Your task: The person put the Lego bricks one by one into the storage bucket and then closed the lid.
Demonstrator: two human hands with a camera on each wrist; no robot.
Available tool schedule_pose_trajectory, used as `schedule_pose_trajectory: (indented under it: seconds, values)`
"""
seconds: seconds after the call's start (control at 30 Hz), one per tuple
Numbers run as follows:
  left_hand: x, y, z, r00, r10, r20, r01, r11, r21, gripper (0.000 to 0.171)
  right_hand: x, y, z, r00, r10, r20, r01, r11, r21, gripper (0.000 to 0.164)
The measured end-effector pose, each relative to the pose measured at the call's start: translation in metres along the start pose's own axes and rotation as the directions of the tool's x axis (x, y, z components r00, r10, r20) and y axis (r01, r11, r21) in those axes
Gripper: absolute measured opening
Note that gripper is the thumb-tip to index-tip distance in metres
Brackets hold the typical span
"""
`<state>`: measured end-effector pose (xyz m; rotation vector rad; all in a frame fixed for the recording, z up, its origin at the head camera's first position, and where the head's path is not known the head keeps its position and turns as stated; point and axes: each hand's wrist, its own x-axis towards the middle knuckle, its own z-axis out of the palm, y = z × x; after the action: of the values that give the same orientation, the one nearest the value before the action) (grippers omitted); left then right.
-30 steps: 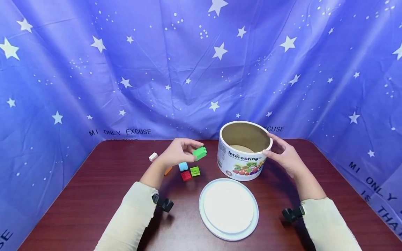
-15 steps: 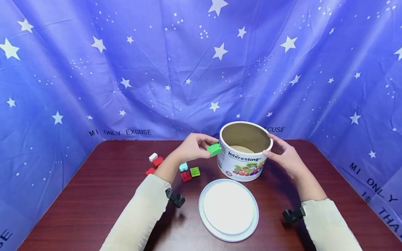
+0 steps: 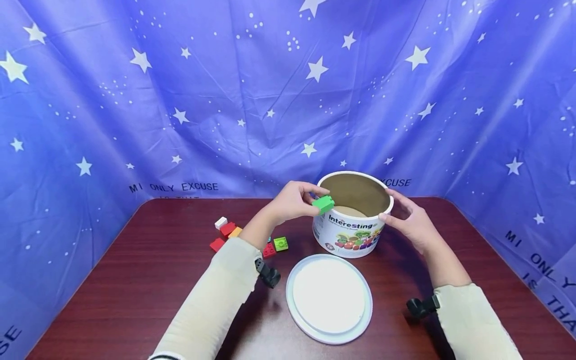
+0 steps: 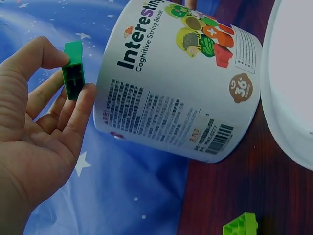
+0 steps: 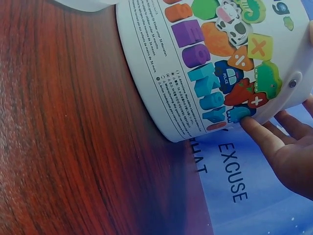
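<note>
My left hand (image 3: 292, 204) pinches a green building block (image 3: 323, 204) between thumb and fingers, at the left rim of a white round bucket (image 3: 348, 235). In the left wrist view the hollow underside of the green block (image 4: 73, 73) faces the camera, close to the printed bucket wall (image 4: 161, 93). The bucket stands upright with its top uncovered and its beige bottom partly visible. My right hand (image 3: 414, 223) holds the bucket's right side near the rim. In the right wrist view, the thumb of that hand (image 5: 293, 156) touches the printed wall, other fingers partly hidden behind.
A white round lid (image 3: 330, 302) lies on the dark red table in front of the bucket. Left of it lie several loose blocks: a lime green one (image 3: 281, 243), red ones (image 3: 217, 244), a white one (image 3: 220, 222) and an orange one (image 3: 235, 232). A blue starry curtain hangs behind.
My left hand has carried the green block rightward and up, from above the loose blocks to the bucket's rim. My right hand keeps its place on the bucket.
</note>
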<state>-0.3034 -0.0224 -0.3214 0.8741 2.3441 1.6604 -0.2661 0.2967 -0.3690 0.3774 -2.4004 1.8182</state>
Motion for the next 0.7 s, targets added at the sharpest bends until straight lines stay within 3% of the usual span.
schedule_pose_trajectory:
  seconds: [0.5,0.7]
  values:
    - [0.025,0.009,0.008,0.998,0.02,-0.051,-0.018,0.999,0.037,0.047,-0.001,-0.001,0.0,1.0,0.011,-0.002,-0.011,1.0,-0.004,0.074]
    - [0.032,0.008,0.015,0.992,0.076,-0.102,-0.062,0.99,0.13,0.041,-0.001,-0.001,0.0,1.0,0.016,-0.002,-0.016,1.0,-0.009,0.075]
